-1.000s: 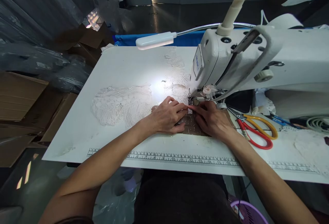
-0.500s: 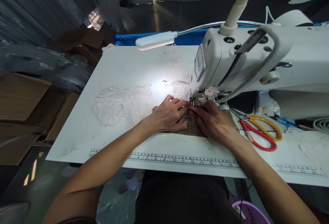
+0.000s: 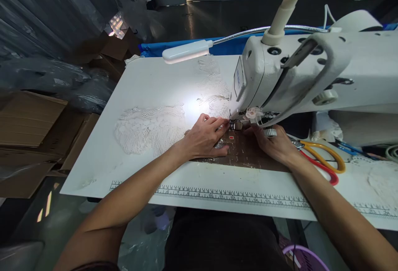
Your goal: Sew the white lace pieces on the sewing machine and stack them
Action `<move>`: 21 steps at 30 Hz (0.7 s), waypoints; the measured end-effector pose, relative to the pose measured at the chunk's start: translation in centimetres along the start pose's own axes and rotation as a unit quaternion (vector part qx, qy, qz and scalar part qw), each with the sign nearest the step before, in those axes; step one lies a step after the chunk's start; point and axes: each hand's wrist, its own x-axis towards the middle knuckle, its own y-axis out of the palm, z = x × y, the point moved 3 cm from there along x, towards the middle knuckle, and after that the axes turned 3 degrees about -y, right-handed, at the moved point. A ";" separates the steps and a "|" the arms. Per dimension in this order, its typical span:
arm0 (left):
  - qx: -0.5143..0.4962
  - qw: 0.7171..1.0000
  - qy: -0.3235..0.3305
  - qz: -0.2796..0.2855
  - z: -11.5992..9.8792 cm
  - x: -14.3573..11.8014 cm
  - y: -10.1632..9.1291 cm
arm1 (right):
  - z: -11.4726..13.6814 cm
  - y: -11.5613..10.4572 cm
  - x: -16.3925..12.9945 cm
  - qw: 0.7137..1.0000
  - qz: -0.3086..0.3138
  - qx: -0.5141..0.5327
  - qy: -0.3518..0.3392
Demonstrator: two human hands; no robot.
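Note:
A white sewing machine [image 3: 311,72] stands on the white table [image 3: 149,84]. My left hand [image 3: 205,138] lies flat beside the presser foot [image 3: 236,125], its fingertips pressing white lace fabric [image 3: 149,128] against the machine bed. My right hand [image 3: 275,144] has its fingers up under the machine head, to the right of the presser foot; what they touch is hidden. A brown taped patch [image 3: 245,153] on the table shows between my two hands.
Red and yellow-handled scissors [image 3: 323,161] lie right of my right hand. A gooseneck lamp [image 3: 186,50] lights the lace. A printed ruler [image 3: 230,196] runs along the table's front edge. Cardboard boxes [image 3: 27,134] stand at the left, and a purple basket [image 3: 307,258] below.
My right hand has moved right and up from beside the left hand's fingertips to under the machine head, uncovering the brown patch. The left hand has stayed in place.

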 end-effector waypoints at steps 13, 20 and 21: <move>-0.024 0.999 -0.020 -0.004 0.5 0.2 0.3 | 1.9 0.5 -4.8 0.991 -0.004 -0.095 -0.092; -0.075 0.997 0.009 0.008 3.2 2.3 0.4 | 6.9 -2.8 -8.7 0.983 -0.024 -0.005 -0.180; -0.077 0.997 0.009 0.016 3.4 2.7 0.2 | 7.5 -3.5 -9.4 0.980 -0.049 0.001 -0.195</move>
